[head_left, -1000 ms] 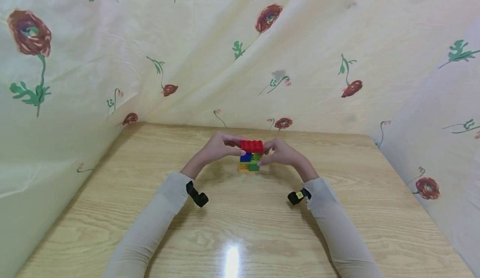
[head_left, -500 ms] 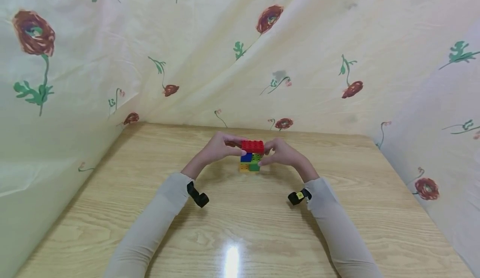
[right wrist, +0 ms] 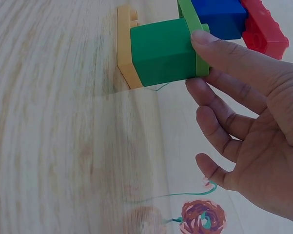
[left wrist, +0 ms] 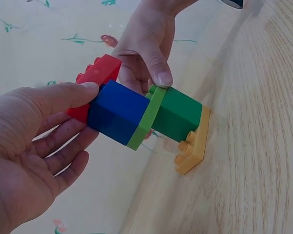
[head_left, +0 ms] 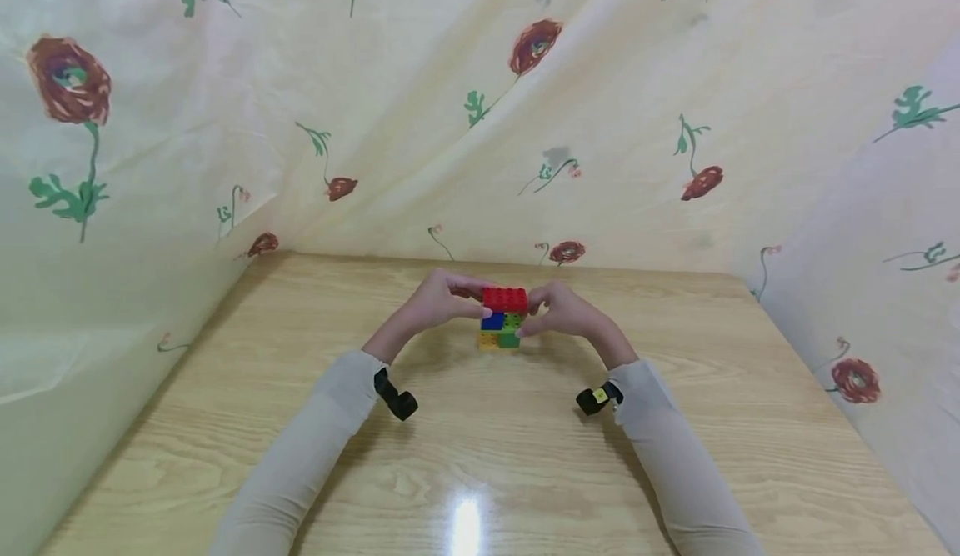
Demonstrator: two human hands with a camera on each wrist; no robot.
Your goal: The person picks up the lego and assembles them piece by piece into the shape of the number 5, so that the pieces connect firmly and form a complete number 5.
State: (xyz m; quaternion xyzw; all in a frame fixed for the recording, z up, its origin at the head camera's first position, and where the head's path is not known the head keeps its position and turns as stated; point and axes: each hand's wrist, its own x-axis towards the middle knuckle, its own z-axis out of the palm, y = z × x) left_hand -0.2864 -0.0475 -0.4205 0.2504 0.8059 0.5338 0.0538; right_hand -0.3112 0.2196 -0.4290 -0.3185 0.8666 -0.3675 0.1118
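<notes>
A small stack of toy building bricks stands upright on the table. At its base is a yellow plate [left wrist: 195, 148], bearing a green brick [left wrist: 178, 112] on its right side. Over that lies a thin light green plate [left wrist: 147, 119], then a blue brick [left wrist: 118, 111] on the left. A red brick [head_left: 505, 298] tops the stack, reaching out to the right past the blue one. My left hand [head_left: 435, 302] holds the red brick, its thumb near the seam with the blue brick. My right hand [head_left: 562, 310] pinches the light green plate between thumb and fingers.
The wooden table [head_left: 480, 423] stretches around the stack on all sides. Behind it and at both sides hangs a pale cloth [head_left: 420, 122] printed with red flowers. A black wrist camera [head_left: 401, 404] hangs below the left wrist, another camera [head_left: 592, 400] below the right.
The head view has tilted slightly, so everything sits a little lower in it. Both hands and the bricks keep their places relative to each other.
</notes>
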